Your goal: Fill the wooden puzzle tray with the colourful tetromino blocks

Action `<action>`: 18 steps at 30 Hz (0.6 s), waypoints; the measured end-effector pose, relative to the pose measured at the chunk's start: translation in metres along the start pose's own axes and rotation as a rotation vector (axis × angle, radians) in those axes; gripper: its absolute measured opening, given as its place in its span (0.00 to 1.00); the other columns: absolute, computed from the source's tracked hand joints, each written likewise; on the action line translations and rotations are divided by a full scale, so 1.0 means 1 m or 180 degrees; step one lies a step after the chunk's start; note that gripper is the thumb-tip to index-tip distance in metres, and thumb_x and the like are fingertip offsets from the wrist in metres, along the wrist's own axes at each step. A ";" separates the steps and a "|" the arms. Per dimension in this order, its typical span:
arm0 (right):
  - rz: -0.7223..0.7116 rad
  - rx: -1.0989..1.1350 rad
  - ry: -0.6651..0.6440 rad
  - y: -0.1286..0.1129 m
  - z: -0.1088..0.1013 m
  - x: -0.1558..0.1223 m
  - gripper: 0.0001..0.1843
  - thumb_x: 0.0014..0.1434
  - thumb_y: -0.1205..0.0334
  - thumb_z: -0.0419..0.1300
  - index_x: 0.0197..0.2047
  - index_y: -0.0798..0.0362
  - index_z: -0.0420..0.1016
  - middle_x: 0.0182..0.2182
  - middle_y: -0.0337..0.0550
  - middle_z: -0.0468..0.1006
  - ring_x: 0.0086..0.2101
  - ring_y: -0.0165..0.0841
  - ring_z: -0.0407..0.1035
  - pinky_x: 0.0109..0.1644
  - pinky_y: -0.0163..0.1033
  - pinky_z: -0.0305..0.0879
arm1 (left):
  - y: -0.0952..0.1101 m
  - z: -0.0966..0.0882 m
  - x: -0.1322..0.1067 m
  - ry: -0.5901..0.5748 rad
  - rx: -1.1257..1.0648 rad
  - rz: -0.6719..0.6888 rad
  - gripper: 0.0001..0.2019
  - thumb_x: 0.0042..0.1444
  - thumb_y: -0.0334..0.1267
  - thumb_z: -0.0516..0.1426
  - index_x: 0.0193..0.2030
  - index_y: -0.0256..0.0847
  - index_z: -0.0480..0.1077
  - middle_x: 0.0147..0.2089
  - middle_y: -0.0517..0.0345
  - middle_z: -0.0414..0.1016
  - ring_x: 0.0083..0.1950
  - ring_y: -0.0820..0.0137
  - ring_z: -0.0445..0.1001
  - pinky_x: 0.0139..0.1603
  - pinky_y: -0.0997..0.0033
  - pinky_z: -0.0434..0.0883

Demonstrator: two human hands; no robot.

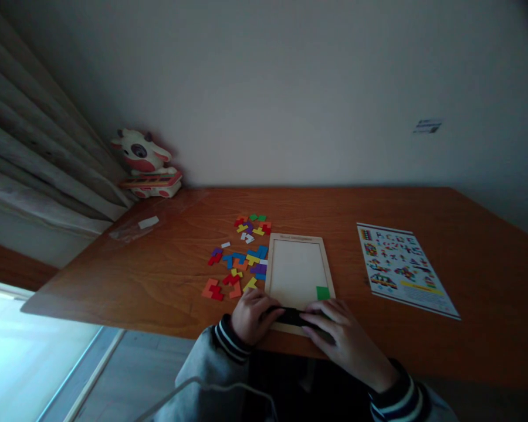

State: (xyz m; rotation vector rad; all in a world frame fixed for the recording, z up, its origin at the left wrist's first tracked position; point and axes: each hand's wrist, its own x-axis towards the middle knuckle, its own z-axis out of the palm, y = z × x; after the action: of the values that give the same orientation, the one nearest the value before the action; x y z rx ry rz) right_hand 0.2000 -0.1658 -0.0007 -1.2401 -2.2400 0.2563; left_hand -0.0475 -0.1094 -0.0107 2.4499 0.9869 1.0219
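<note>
A black elongated object (291, 317) lies across the near end of a wooden puzzle board (297, 266); its exact kind is unclear. My left hand (251, 316) grips its left end between thumb and fingers. At the other end my right hand (334, 328) has its fingers closed on it. Inside the board's frame, a green square piece (322, 293) sits at the lower right, just beyond my right fingers. To the left of the board are several coloured puzzle pieces (240, 262), some touching the board's left edge. My hands partly cover the board's near edge.
A printed pattern sheet (405, 266) lies at the right of the wooden table (176, 293). In the back left corner stands a cow-shaped toy (147, 167), with clear plastic wrapping (132, 230) before it. A pale cable (215, 387) crosses below my left sleeve.
</note>
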 end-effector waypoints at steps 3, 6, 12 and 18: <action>-0.0203 0.0009 0.0138 0.004 0.003 -0.004 0.11 0.66 0.62 0.60 0.50 0.47 0.78 0.44 0.43 0.81 0.43 0.37 0.75 0.51 0.47 0.69 | 0.000 0.000 0.000 -0.0004 0.0018 0.0029 0.13 0.68 0.43 0.55 0.38 0.40 0.76 0.31 0.56 0.78 0.32 0.68 0.74 0.37 0.69 0.67; -0.0347 -0.0082 0.0280 0.007 0.004 -0.005 0.12 0.66 0.61 0.60 0.52 0.50 0.77 0.43 0.45 0.82 0.42 0.37 0.75 0.50 0.47 0.69 | 0.001 0.001 0.001 0.0025 0.0035 0.0069 0.12 0.68 0.43 0.55 0.38 0.40 0.76 0.30 0.57 0.78 0.32 0.68 0.75 0.37 0.68 0.67; -0.0456 -0.0206 0.0460 0.005 0.004 -0.004 0.10 0.66 0.62 0.61 0.50 0.50 0.78 0.42 0.45 0.82 0.41 0.36 0.76 0.49 0.47 0.69 | 0.004 -0.002 0.002 0.0274 0.0144 0.0337 0.09 0.66 0.41 0.57 0.39 0.40 0.76 0.30 0.56 0.79 0.34 0.68 0.76 0.38 0.67 0.68; -0.0391 -0.0359 0.0339 0.007 0.006 -0.007 0.13 0.67 0.61 0.59 0.53 0.50 0.77 0.46 0.46 0.81 0.43 0.37 0.75 0.50 0.47 0.68 | 0.006 -0.001 0.001 0.0173 0.0101 0.0685 0.05 0.64 0.36 0.59 0.42 0.39 0.76 0.33 0.56 0.82 0.35 0.68 0.81 0.39 0.69 0.73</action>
State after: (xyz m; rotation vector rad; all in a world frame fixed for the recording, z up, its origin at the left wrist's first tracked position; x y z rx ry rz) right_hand 0.2049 -0.1669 -0.0113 -1.1393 -2.2537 0.0167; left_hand -0.0448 -0.1128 -0.0066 2.6110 0.7728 1.1537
